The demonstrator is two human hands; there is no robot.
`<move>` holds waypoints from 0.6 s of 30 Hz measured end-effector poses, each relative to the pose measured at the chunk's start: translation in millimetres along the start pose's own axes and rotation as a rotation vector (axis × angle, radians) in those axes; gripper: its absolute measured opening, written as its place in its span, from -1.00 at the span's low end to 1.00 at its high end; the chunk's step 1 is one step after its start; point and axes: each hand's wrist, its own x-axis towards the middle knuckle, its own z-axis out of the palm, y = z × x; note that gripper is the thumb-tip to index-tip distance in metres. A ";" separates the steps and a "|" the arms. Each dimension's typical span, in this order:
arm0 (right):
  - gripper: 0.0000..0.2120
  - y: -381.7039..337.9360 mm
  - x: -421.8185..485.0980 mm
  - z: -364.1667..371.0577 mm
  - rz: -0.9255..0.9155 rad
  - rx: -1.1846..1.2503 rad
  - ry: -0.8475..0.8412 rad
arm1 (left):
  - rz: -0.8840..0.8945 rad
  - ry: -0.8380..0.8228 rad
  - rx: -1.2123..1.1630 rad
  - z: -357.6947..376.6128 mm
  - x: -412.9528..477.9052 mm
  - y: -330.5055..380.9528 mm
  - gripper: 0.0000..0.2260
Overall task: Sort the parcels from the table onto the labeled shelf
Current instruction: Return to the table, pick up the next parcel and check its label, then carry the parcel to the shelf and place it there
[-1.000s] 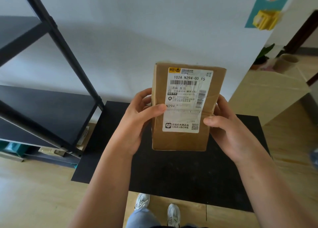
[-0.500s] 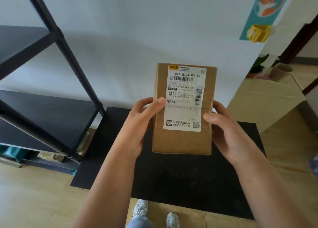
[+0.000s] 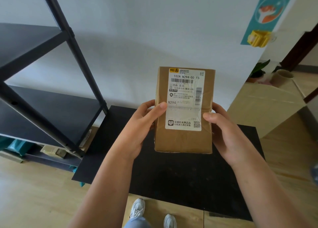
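Item: one brown cardboard parcel [image 3: 184, 138], held upright above the black table [image 3: 189, 176], clear of its surface, white shipping label [image 3: 185, 98] turned toward the camera.

Grip: the parcel is clasped at its lower half between both hands. The left hand [image 3: 137, 133] is wrapped around the left edge, thumb laid across the label beside the printed "N294". The right hand [image 3: 225, 134] is closed on the right edge, thumb pressed to the front face.

Destination: black metal shelf [image 3: 51, 110], to the left; the two nearer boards are seen bare. No shelf labels can be read from here.

Risks, as judged:
- Misplacement, if the code is matched wrongly, part of the label being covered by the left thumb.
- A slip, since only the lower half is gripped and the top may tip.
- A knock against the slanted shelf post [image 3: 75, 55] during the move left.
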 end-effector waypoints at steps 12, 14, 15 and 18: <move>-0.66 37.3 -8.9 53.6 0.182 -0.130 0.013 | -0.188 0.081 0.008 -45.8 -26.9 -55.3 -0.40; -0.63 47.6 -13.5 72.3 0.209 -0.154 -0.001 | -0.207 0.092 -0.007 -65.1 -37.7 -68.0 -0.40; -0.62 52.7 -15.8 80.6 0.220 -0.158 -0.015 | -0.215 0.099 -0.017 -74.3 -43.2 -73.6 -0.40; -0.58 71.1 -27.6 120.6 0.257 -0.171 -0.074 | -0.252 0.148 -0.063 -115.0 -71.4 -88.6 -0.43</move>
